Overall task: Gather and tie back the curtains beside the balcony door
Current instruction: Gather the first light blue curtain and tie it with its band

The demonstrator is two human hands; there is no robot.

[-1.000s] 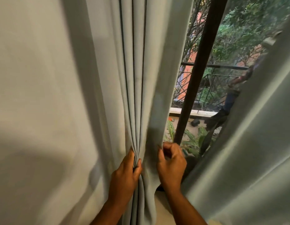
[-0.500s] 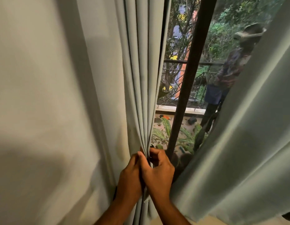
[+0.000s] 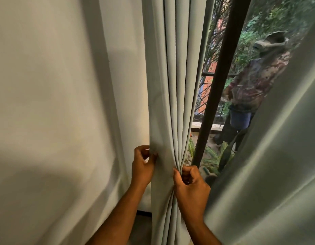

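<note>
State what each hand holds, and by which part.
Both grip the left curtain: left hand pinches its left edge; right hand clasps the gathered pleats.

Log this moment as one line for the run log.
stage: gathering | left hand: pinching left edge of curtain | right hand: gripping bunched pleats | tie-back: none visible | door frame: exposed

Both your forearms come up from the bottom edge, bare, angled up toward centre. Your left hand (image 3: 143, 165) sits higher and further left, wrist bent slightly, thumb and fingertips (image 3: 154, 155) pinched together on fabric at its right side. Your right hand (image 3: 192, 187) is lower, just right of it, back of hand toward you, 4 fingers curled into a fist, thumb pressed up along the left. The 2 hands are apart, not touching.
</note>
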